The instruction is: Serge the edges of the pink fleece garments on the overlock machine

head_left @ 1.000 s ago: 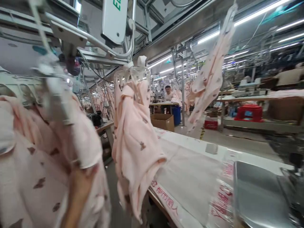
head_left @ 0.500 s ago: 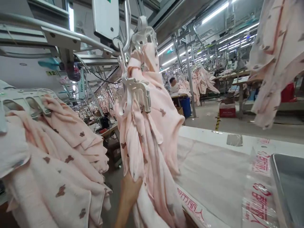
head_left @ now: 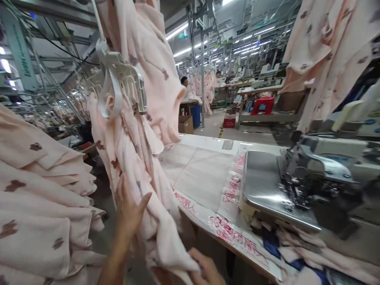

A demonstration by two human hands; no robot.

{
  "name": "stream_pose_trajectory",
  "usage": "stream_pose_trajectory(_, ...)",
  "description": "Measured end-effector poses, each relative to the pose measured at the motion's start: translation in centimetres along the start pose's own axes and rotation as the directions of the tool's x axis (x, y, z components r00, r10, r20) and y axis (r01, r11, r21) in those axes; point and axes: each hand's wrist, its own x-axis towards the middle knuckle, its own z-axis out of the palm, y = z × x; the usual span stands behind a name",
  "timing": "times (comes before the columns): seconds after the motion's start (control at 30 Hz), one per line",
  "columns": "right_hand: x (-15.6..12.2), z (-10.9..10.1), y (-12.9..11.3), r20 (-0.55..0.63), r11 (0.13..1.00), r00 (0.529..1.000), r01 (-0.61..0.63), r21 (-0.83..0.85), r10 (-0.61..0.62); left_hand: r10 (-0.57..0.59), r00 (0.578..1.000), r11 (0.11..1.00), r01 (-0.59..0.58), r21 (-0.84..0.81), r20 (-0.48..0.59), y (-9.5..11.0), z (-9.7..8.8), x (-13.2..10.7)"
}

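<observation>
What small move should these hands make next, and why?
Probably the right hand should ease the pink cloth toward the worktable: it appears to grip the cloth's lower end, the left hand rests against it higher up, and the worktable lies alongside. Gently, since the white clip hanger seems to hold the top.

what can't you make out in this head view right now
All in the head view:
- left hand: palm side, hidden by the hand's own back
- right hand: wrist, cut off by the bottom edge
- hanging garment: top, cut off by the top edge
- sewing machine: fine stitching parts, too small and blurred
- pale green sign: smaller lettering, too small and blurred
</observation>
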Motion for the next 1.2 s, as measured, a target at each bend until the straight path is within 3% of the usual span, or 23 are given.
stream_pose_trajectory(0.03, 0.1, -2.0, -1.2, -0.04, 0.992, 0.998, -0.045, 0.12, 0.05, 0.162, 0.986, 0.985, -0.16, -0.067, 0.026, 1.2, -0.2, -0.8)
stream_pose_trajectory(0.07, 0.1, -4.3, -2.8, -0.063, 0.955, 0.993, -0.074, 0.287, 0.096, 0.342, 0.933, 0.934, -0.324, -0.152, 0.11, 2.6, -0.4, -1.5)
stream_pose_trajectory(0.1, 0.0, -6.6, -4.5, -0.091, 0.892, 0.985, -0.091, 0.442, 0.146, 0.507, 0.821, 0.856, -0.442, -0.268, 0.263, 4.3, -0.6, -2.0)
stream_pose_trajectory(0.13, -0.1, -8.9, -6.3, -0.085, 0.82, 0.981, -0.095, 0.564, 0.172, 0.639, 0.648, 0.769, -0.514, -0.381, 0.415, 6.2, -0.8, -2.2)
stream_pose_trajectory(0.17, -0.4, -10.9, -8.0, -0.127, 0.768, 0.977, -0.052, 0.638, 0.172, 0.739, 0.476, 0.673, -0.555, -0.489, 0.477, 8.3, -1.0, -2.1)
stream_pose_trajectory(0.2, -0.7, -12.7, -9.5, -0.177, 0.762, 0.975, 0.014, 0.648, 0.132, 0.79, 0.409, 0.613, -0.543, -0.574, 0.457, 10.4, -1.1, -1.7)
stream_pose_trajectory(0.23, -1.1, -14.1, -10.6, -0.277, 0.799, 0.959, 0.121, 0.589, 0.059, 0.799, 0.431, 0.598, -0.5, -0.627, 0.419, 12.4, -1.2, -1.0)
stream_pose_trajectory(0.3, -2.0, -15.5, -11.6, -0.346, 0.923, 0.937, 0.168, 0.346, -0.041, 0.787, 0.589, 0.546, -0.523, -0.655, 0.185, 15.8, -1.4, 0.9)
stream_pose_trajectory(0.33, -2.5, -15.6, -11.4, -0.334, 0.971, 0.941, 0.13, 0.199, -0.058, 0.752, 0.653, 0.551, -0.549, -0.629, 0.089, 17.1, -1.5, 1.9)
stream_pose_trajectory(0.4, -3.4, -14.9, -10.1, -0.3, 0.999, 0.954, 0.008, -0.052, -0.023, 0.71, 0.705, 0.599, -0.607, -0.522, -0.006, 18.7, -1.5, 3.7)
stream_pose_trajectory(0.43, -4.0, -14.4, -9.1, -0.302, 0.99, 0.953, -0.031, -0.14, -0.013, 0.709, 0.706, 0.632, -0.631, -0.449, 0.005, 19.1, -1.4, 4.3)
stream_pose_trajectory(0.5, -5.3, -13.6, -6.9, -0.375, 0.965, 0.927, -0.085, -0.249, -0.015, 0.741, 0.669, 0.659, -0.707, -0.257, 0.058, 19.0, -0.9, 5.2)
stream_pose_trajectory(0.6, -7.6, -13.7, -4.7, -0.476, 0.916, 0.874, -0.264, -0.301, 0.096, 0.765, 0.629, 0.622, -0.778, 0.094, 0.14, 17.7, 0.1, 6.0)
stream_pose_trajectory(0.7, -9.0, -14.4, -4.8, -0.516, 0.886, 0.839, -0.362, -0.289, 0.174, 0.685, 0.688, 0.638, -0.726, 0.258, 0.24, 16.7, 0.7, 6.1)
stream_pose_trajectory(0.8, -9.0, -14.9, -6.7, -0.515, 0.952, 0.834, -0.289, -0.099, 0.2, 0.682, 0.685, 0.666, -0.726, 0.17, 0.255, 16.6, 0.6, 6.0)
stream_pose_trajectory(0.9, -9.1, -15.3, -8.7, -0.312, 0.946, 0.895, -0.281, 0.16, 0.319, 0.718, 0.636, 0.634, -0.765, 0.111, 0.282, 16.6, 0.9, 6.8)
stream_pose_trajectory(1.0, -9.9, -16.4, -9.9, -0.132, 0.927, 0.931, -0.311, 0.21, 0.342, 0.651, 0.65, 0.655, -0.742, 0.142, 0.391, 16.2, 2.4, 9.5)
stream_pose_trajectory(1.1, -9.5, -18.6, -10.3, -0.264, 0.963, 0.928, -0.27, 0.005, 0.262, 0.573, 0.665, 0.8, -0.58, -0.152, 0.479, 16.7, 4.0, 13.0)
stream_pose_trajectory(1.17, -8.1, -20.4, -10.3, -0.431, 0.959, 0.894, -0.218, -0.178, 0.123, 0.538, 0.733, 0.84, -0.427, -0.334, 0.415, 17.8, 5.0, 14.1)
stream_pose_trajectory(1.2, -7.1, -21.2, -10.2, -0.508, 0.945, 0.859, -0.219, -0.245, 0.067, 0.537, 0.776, 0.829, -0.414, -0.375, 0.33, 18.5, 5.5, 13.8)
